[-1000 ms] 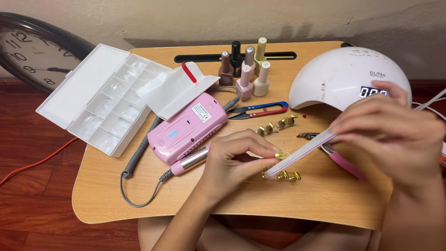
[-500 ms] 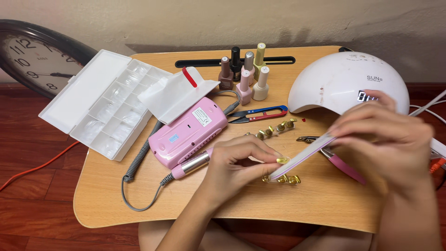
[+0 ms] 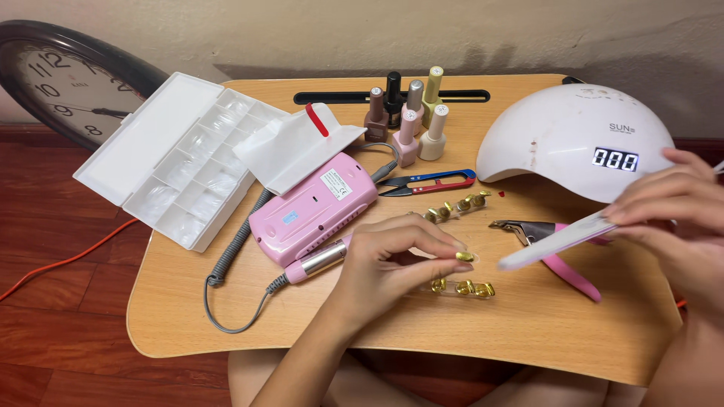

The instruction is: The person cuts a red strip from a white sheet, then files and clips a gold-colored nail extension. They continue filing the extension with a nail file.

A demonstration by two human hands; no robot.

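My left hand [image 3: 392, 264] rests on the small wooden table [image 3: 226, 316] and pinches a gold false nail [image 3: 465, 256] between thumb and fingertips. My right hand [image 3: 671, 211] holds a white nail file [image 3: 554, 241] at its far end, and the file's free tip points at the gold nail from a short gap to the right. More gold nails lie in a row [image 3: 461, 287] just below my left hand and in another row [image 3: 455, 207] above it.
A pink nail drill box [image 3: 313, 207] with its grey-cabled handpiece [image 3: 317, 262] lies left of my hand. Behind stand several polish bottles [image 3: 407, 117], small snips [image 3: 426, 183], a white dome nail lamp [image 3: 577, 139], pink nail clippers [image 3: 554, 256], an open clear nail-tip box [image 3: 177, 162] and a wall clock [image 3: 60, 83].
My right hand has drawn the file to the right, away from the gold nail it was touching. My left hand holds still.
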